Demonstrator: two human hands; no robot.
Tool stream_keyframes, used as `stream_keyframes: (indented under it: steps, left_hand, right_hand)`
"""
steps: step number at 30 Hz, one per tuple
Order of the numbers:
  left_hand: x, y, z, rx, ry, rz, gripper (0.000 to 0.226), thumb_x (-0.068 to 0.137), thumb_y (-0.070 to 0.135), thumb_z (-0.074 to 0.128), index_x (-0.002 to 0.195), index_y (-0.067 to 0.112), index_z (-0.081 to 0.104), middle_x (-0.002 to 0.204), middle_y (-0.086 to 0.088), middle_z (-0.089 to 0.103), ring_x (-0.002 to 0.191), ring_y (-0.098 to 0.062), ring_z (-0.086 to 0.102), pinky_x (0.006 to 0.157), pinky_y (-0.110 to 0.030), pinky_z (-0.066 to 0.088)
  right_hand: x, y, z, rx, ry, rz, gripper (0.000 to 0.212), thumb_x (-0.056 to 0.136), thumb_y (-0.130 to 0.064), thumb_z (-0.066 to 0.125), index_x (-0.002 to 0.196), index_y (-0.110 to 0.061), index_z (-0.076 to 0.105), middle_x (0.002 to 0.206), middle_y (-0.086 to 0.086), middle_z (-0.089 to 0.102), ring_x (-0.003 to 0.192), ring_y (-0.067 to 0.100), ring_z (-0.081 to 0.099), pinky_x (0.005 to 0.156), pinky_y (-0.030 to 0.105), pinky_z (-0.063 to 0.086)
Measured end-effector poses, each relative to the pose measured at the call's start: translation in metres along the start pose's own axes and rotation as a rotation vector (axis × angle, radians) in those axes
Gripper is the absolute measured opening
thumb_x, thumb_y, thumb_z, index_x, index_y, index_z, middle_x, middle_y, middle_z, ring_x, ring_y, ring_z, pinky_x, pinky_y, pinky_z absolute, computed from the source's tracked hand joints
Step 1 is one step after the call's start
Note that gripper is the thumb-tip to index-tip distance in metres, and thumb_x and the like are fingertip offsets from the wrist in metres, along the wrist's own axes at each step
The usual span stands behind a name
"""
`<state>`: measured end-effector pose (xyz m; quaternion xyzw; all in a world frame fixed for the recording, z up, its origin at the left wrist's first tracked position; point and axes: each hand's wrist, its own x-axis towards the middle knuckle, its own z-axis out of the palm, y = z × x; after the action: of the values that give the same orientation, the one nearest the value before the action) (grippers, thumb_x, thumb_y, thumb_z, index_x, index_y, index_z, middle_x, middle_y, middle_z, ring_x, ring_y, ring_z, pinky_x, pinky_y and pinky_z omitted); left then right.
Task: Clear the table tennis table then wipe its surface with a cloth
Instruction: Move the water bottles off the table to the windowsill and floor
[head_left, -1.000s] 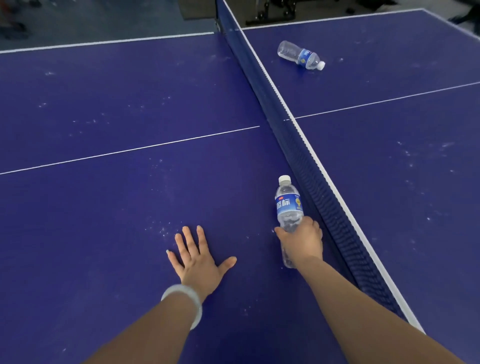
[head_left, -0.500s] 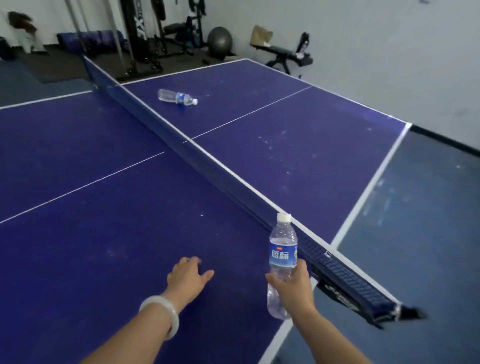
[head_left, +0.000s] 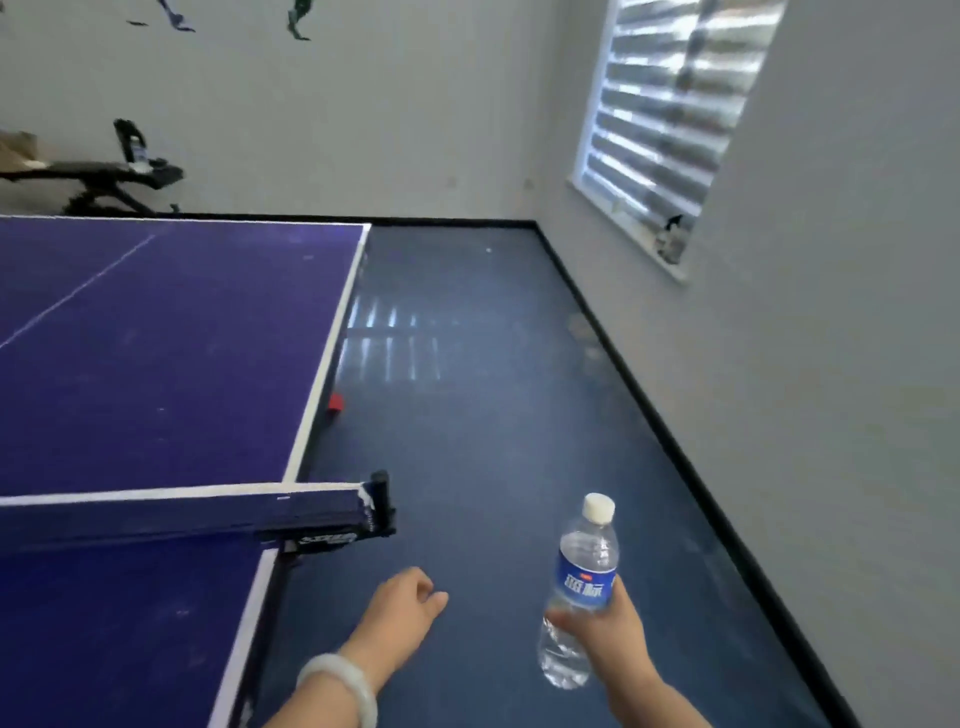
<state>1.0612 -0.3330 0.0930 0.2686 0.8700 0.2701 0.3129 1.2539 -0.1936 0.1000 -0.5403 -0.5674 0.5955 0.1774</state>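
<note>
Our right hand (head_left: 613, 631) grips the water bottle (head_left: 584, 577) upright over the floor (head_left: 493, 415), off the table (head_left: 156, 364). Left hand (head_left: 402, 603) loosely curled, holding nothing.

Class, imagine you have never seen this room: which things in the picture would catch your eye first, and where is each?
First, the water bottle, upright in the right hand over the blue floor, off the table. Next, the purple table tennis table filling the left, its net ending at a black post. Then the bright window blinds at upper right.
</note>
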Motion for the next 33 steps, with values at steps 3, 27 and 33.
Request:
stream_keyframes:
  steps: [3,27,33]
  left_hand:
    - [-0.009,0.085,0.085,0.06,-0.134,0.133,0.014,0.094,0.038,0.057,0.094,0.026,0.051,0.108,0.007,0.058,0.102,-0.012,0.057,0.087,-0.024,0.045]
    - [-0.266,0.453,0.592,0.485,-1.085,0.974,0.017,0.092,0.034,0.062,0.097,0.018,0.058,0.103,0.001,0.062,0.094,-0.013,0.057,0.08,-0.022,0.043]
    - [-0.281,0.505,0.673,0.529,-1.128,1.033,0.024,0.089,0.03,0.068,0.076,0.028,0.047,0.088,0.003,0.059,0.088,-0.016,0.057,0.083,-0.026,0.046]
  right_hand:
    - [-0.004,0.027,-0.112,0.096,0.147,0.038,0.047,0.059,-0.011,0.079,0.101,-0.02,0.061,0.088,0.003,0.072,0.083,0.023,0.069,0.075,0.035,0.055]
    - [-0.211,0.228,-0.581,0.604,1.236,0.252,0.051,0.065,0.004,0.078,0.107,-0.018,0.058,0.098,0.006,0.069,0.092,0.02,0.066,0.076,0.031,0.051]
    - [-0.208,0.244,-0.649,0.632,1.335,0.289,0.054,0.065,0.003,0.08,0.11,-0.018,0.057,0.1,0.006,0.069,0.093,0.021,0.066,0.076,0.03,0.051]
